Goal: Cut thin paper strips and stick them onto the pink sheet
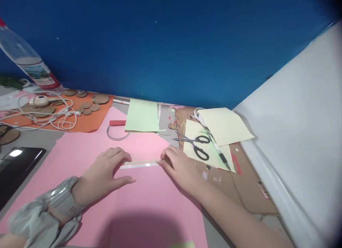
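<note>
Pale strip: flat across pink paper. Right hand: thumb and finger pinched on strip's right end. Left hand: half open, thumb spread, fingertips at left end. Scissors: on cream paper, beyond pink paper's right edge.

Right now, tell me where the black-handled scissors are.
In the head view, the black-handled scissors lie right of centre beyond the right hand, partly on yellow paper beside the pen.

It appears to be a craft workspace, home or office unclear: pink paper and scissors lie on the bench. A blue panel lines its far edge.
</note>
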`<state>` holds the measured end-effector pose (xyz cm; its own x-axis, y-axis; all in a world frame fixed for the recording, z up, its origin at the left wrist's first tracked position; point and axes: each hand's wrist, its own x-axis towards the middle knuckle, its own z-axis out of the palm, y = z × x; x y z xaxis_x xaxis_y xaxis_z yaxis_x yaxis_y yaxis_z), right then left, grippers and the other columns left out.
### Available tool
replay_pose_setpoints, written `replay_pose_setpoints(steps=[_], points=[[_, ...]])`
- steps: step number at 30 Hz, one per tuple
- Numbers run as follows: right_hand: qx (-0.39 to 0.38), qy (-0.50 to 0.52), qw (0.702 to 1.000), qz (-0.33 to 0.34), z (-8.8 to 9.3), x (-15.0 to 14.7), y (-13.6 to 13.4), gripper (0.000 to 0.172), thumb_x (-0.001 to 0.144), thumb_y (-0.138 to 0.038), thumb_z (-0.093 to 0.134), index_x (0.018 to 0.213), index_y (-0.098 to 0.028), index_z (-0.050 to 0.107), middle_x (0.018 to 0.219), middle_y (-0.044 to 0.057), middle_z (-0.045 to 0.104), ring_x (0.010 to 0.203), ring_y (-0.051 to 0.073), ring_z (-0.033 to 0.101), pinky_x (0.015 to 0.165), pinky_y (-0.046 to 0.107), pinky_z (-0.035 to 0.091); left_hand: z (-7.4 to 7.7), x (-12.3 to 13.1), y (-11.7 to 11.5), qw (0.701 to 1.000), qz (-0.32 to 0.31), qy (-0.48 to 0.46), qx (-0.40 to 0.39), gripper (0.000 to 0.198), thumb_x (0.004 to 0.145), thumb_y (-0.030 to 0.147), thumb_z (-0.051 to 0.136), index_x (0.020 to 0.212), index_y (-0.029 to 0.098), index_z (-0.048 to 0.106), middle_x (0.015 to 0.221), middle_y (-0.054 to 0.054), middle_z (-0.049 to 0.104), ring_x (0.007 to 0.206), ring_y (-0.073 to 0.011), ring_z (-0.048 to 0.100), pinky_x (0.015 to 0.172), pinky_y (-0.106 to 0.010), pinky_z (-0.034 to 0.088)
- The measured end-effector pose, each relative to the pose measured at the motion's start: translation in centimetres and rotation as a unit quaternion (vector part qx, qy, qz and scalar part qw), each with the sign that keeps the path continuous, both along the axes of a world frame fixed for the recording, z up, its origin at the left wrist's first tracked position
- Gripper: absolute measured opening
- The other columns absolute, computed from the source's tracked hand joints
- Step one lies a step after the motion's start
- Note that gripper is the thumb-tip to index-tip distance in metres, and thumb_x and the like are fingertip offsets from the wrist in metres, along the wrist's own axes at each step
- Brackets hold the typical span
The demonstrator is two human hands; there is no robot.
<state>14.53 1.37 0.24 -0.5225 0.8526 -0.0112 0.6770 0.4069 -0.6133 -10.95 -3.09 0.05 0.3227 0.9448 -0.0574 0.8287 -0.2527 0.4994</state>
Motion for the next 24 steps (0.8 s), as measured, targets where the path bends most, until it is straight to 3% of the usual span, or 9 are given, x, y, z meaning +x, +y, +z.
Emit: replay_pose_setpoints(steps=[8, 16, 18, 21, 24], points=[[-0.008, -0.002, 1.0, 0.021, 0.3, 0.3, 0.0, 0.012, 0.092, -0.031, 0.052, 0.087, -0.02, 0.054, 0.088, 0.002, 0.058, 0.084, 0.017, 0.053, 0.071, 0.03, 0.039, -0.1, 0.0, 0.0, 0.998, 0.052, -0.032, 0.027, 0.032, 0.087, 0.048, 0.049, 0.107, 0.023, 0.053, 0.105, -0.005, 0.054, 0.102, -0.0229, 0.048, 0.09, -0.04, 0.039], [-0.024, 0.023, 0.999, 0.011, 0.4, 0.5, 0.1, 0.013, 0.094, -0.03, 0.048, 0.1, -0.022, 0.055, 0.102, 0.003, 0.056, 0.092, 0.017, 0.054, 0.079, 0.031, 0.042, -0.4, -0.1, 0.2, 0.999, 0.034, -0.005, 0.021, 0.034, 0.083, 0.051, 0.053, 0.103, 0.023, 0.053, 0.101, -0.004, 0.054, 0.096, -0.0226, 0.05, 0.086, -0.04, 0.04], [-0.004, 0.018, 1.0, 0.012, 0.1, 0.4, 0.1, 0.012, 0.095, -0.028, 0.046, 0.095, -0.021, 0.055, 0.101, 0.005, 0.055, 0.092, 0.017, 0.054, 0.08, 0.032, 0.043, -0.4, 0.1, 0.1, 0.999, 0.045, 0.001, 0.023, 0.037, 0.083, 0.053, 0.053, 0.103, 0.022, 0.051, 0.098, -0.004, 0.054, 0.093, -0.0228, 0.05, 0.084, -0.041, 0.041], [0.088, -0.02, 0.996, 0.008, -0.1, 0.1, -0.2, 0.014, 0.095, -0.022, 0.043, 0.099, -0.02, 0.056, 0.104, 0.008, 0.055, 0.095, 0.021, 0.05, 0.083, 0.037, 0.041, -0.5, 0.7, -0.1, 0.996, 0.07, 0.007, 0.048, 0.041, 0.081, 0.055, 0.054, 0.105, 0.022, 0.048, 0.1, -0.005, 0.052, 0.096, -0.025, 0.049, 0.085, -0.043, 0.04], [0.145, -0.053, 0.986, 0.055, 0.5, -0.7, -1.1, 0.017, 0.095, -0.021, 0.043, 0.106, -0.02, 0.056, 0.104, 0.009, 0.057, 0.099, 0.023, 0.048, 0.087, 0.041, 0.037, -0.7, 1.2, -0.6, 0.995, 0.067, -0.001, 0.073, 0.045, 0.08, 0.056, 0.055, 0.107, 0.022, 0.045, 0.108, -0.006, 0.05, 0.104, -0.0268, 0.046, 0.088, -0.044, 0.039]])
